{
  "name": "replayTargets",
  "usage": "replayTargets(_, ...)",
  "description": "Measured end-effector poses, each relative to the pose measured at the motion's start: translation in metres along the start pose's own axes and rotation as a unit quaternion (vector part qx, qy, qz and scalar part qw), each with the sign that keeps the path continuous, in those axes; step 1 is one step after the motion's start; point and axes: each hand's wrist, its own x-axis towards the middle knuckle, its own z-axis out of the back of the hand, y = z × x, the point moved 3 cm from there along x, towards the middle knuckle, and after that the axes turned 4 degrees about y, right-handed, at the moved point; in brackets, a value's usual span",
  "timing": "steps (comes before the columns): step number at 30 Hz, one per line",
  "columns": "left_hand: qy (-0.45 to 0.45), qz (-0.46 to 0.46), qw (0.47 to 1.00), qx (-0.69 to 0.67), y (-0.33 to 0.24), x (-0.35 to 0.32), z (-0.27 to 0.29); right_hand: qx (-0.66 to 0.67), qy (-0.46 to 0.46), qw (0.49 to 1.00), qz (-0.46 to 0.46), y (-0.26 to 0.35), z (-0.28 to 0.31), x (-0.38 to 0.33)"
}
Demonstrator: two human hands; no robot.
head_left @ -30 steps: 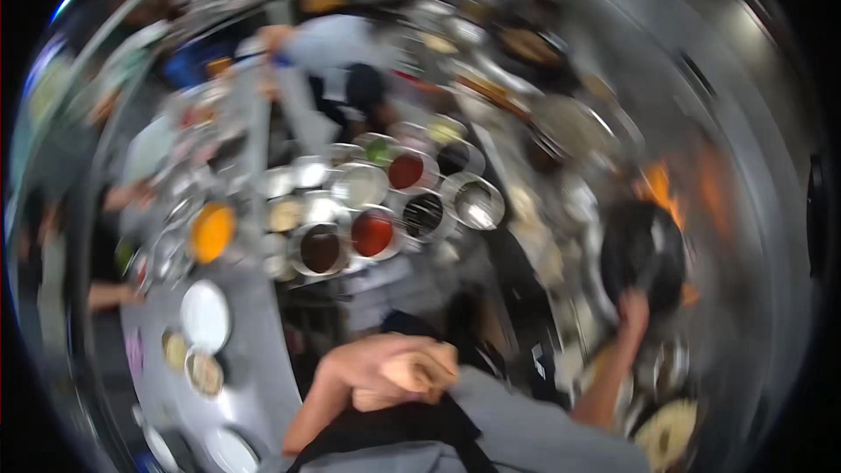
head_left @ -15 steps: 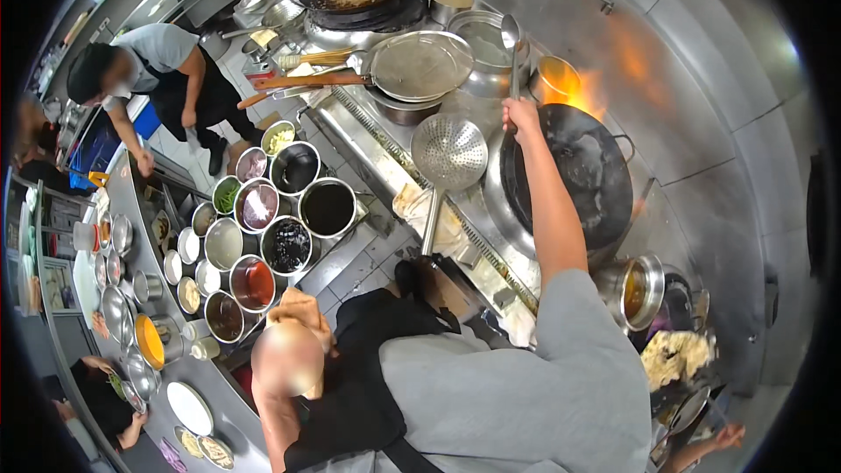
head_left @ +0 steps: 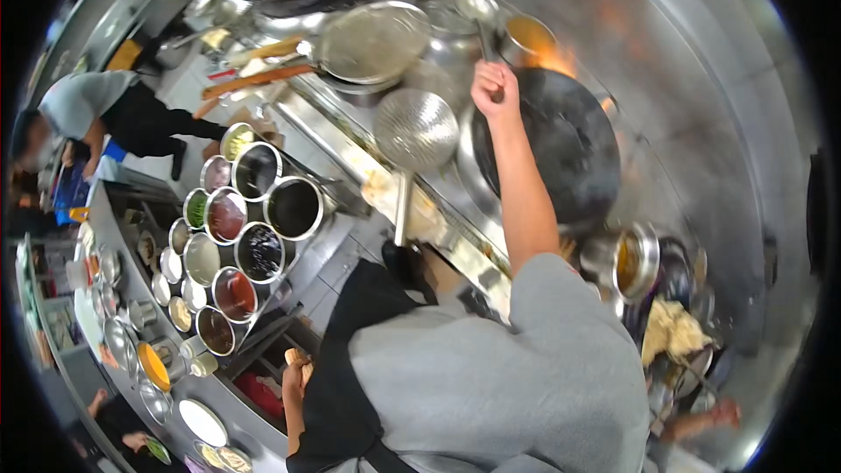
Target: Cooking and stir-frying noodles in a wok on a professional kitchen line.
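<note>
1. Landmark: the dark wok (head_left: 561, 149). Viewed over the remote head feed, it sits on the range; haze over it prevents me from certifying its contents.
2. Right hand (head_left: 496, 88): fist closed fully round the handle of a metal ladle (head_left: 477, 9), no gap noted between fingers and palm. The hand appears above the wok's far-left rim.
3. Ladle: its bowl is beyond the wok and to its left, over the open steel pot (head_left: 447, 45). Blur leaves contact with the liquid, and any load, undetermined.
4. Left hand (head_left: 295, 383): well left of the wok and nearer the body, at what looks like a tan cloth (head_left: 300, 357). How tightly the fingers are closed I cannot tell.
5. Adjacent items: a perforated strainer (head_left: 416, 130) just left of the wok; a flame (head_left: 558, 60) at its far edge.
6. Step in hand, in my judgement: ladle work at the pot beside the heated wok.
7. Requirement for a next move, in my judgement: firm grip, bowl level if loaded, clearance over the pot's rim, and wrist away from the flame.
</note>
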Motion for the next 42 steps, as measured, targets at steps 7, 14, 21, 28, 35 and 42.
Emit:
replayTargets(7, -0.045, -0.046, 0.965, 0.254, 0.139, 0.043, 0.058, -0.009, -0.067, 0.998, -0.011, -0.080, -0.106, -0.118)
replayTargets(14, 0.007, -0.058, 0.995, 0.086, 0.076, -0.011, 0.004, -0.151, -0.291, 0.944, 0.041, -0.090, -0.135, -0.284)
replayTargets(21, 0.009, -0.218, 0.975, -0.042, 0.083, -0.039, 0.005, -0.928, -0.326, 0.161, 0.086, -0.152, -0.054, -0.353)
replayTargets(28, 0.010, -0.301, 0.941, -0.157, 0.065, -0.106, 0.022, -0.875, -0.351, 0.327, 0.062, -0.171, 0.092, -0.388)
replayTargets(35, -0.313, -0.360, 0.879, -0.011, 0.112, -0.347, 0.188, -0.945, -0.219, 0.244, -0.027, -0.217, 0.189, -0.343)
replayTargets(42, -0.638, -0.197, 0.714, 0.211, 0.160, -0.652, 0.259, -0.934, -0.086, 0.283, 0.198, -0.321, 0.151, -0.307)
